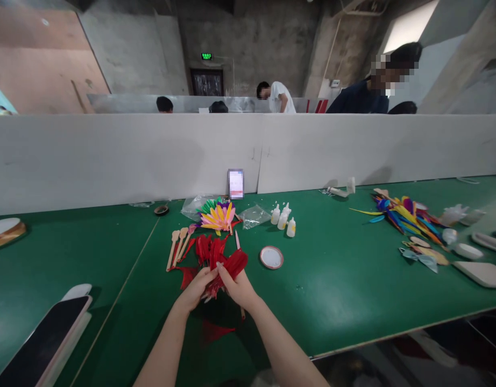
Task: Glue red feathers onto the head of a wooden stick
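Observation:
Both my hands meet over a bunch of red feathers [226, 266] on the green table [332, 290]. My left hand [196, 287] pinches the lower ends of the feathers. My right hand [239, 287] grips the same bunch from the right, fingers curled around it. More loose red feathers [205, 248] lie just behind my hands. One red feather [215, 331] lies on the table between my forearms. Wooden spoon-shaped sticks [177, 246] lie to the left of the feathers.
Behind are a multicoloured feather fan [218, 216], small white glue bottles [283, 217], a round lid [271, 257] and a small screen [235, 183] against the white partition [151, 156]. Coloured feathers [405, 215] lie at right, a dark phone [42, 341] at left. People work beyond the partition.

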### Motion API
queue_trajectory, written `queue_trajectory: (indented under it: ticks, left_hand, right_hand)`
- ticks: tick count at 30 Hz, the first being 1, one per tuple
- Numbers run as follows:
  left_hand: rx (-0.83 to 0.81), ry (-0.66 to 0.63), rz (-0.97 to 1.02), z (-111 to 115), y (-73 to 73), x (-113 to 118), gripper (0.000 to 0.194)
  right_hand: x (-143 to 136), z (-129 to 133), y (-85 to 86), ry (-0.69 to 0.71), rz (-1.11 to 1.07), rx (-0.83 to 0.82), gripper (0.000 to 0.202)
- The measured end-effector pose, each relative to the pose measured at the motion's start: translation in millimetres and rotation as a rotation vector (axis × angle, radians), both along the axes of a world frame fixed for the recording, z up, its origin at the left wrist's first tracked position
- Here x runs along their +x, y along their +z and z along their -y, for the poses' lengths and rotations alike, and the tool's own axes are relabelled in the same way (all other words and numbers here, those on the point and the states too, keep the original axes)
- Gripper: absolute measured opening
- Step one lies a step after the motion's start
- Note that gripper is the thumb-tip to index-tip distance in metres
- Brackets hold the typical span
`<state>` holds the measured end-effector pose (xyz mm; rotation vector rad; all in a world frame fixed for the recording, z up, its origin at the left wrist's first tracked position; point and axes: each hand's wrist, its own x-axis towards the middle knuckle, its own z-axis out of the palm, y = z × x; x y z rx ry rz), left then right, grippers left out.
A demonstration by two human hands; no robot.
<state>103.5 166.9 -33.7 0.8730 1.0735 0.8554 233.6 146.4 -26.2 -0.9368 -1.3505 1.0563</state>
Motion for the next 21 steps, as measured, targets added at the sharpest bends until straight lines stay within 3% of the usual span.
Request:
queue_trajectory:
  ticks: [3, 8, 14, 21]
  left_hand:
    - [-0.024, 0.017, 0.019, -0.7, 1.3, -2.6, 0.037]
    - [-0.032, -0.064, -0.011, -0.5, 6.9, -2.3, 0.039]
    - [-0.059, 0.037, 0.051, -0.8, 4.5, -1.8, 0.033]
    - [-0.054, 0.073, 0.032, -1.7, 0.8, -2.5, 0.043]
  right_hand:
    - [-0.7, 3.0, 1.8, -0.035, 0.144, 0.129, 0.028]
    - [0.5, 5.9, 3.3, -0.04, 0.249, 0.227, 0.023]
    - [1.9, 9.6, 5.3, -0.007, 0.414, 0.267, 0.032]
    - [2.0, 11.1, 10.3, -0.022, 0.518, 0.343, 0.036]
